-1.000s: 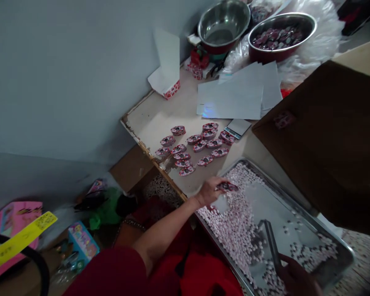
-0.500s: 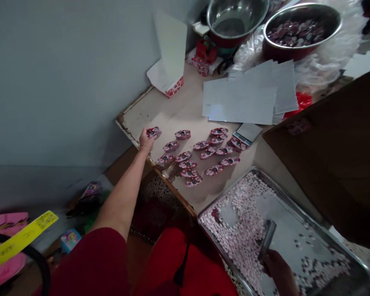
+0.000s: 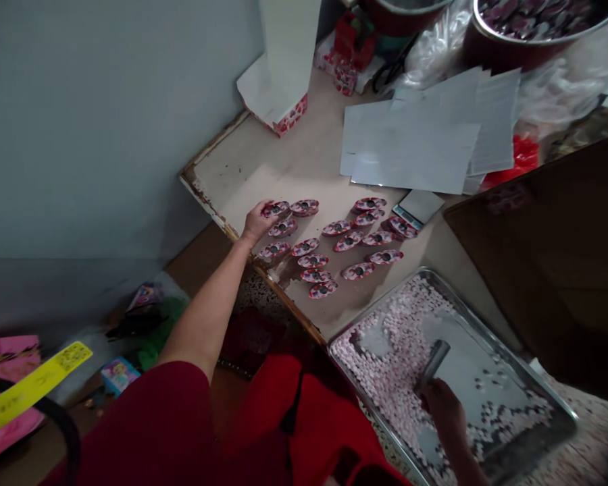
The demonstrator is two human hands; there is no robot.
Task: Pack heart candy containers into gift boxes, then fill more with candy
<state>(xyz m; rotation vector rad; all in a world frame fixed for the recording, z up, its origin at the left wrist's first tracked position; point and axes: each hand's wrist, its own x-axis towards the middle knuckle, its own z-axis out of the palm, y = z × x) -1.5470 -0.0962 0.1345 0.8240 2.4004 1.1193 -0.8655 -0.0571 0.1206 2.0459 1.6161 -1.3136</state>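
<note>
My left hand (image 3: 257, 220) reaches over the table's left part, its fingers closed on a small oval box (image 3: 277, 209) with a red-and-white printed rim and a dark round spot on top. This box sits close beside another oval box (image 3: 305, 207). Several more like them stand in loose rows on the table (image 3: 263, 169). In my right hand (image 3: 443, 403) is a grey metal scoop (image 3: 434, 361), held over a metal tray (image 3: 517, 359). Many small pale pink pieces (image 3: 385, 378) cover the tray's left side; darker ones lie scattered on the right.
White sheets (image 3: 410, 148) lie behind the boxes, near a small scale (image 3: 419, 206). A white carton with a printed edge (image 3: 273, 101) stands by the wall. A metal bowl of shiny pieces (image 3: 537, 20) is at the back right. A large brown cardboard box (image 3: 547, 270) flanks the tray.
My left hand has moved right with the oval box, bringing it up to another box in the row. The right hand with the scoop has shifted slightly up and left. The view has tilted down.
</note>
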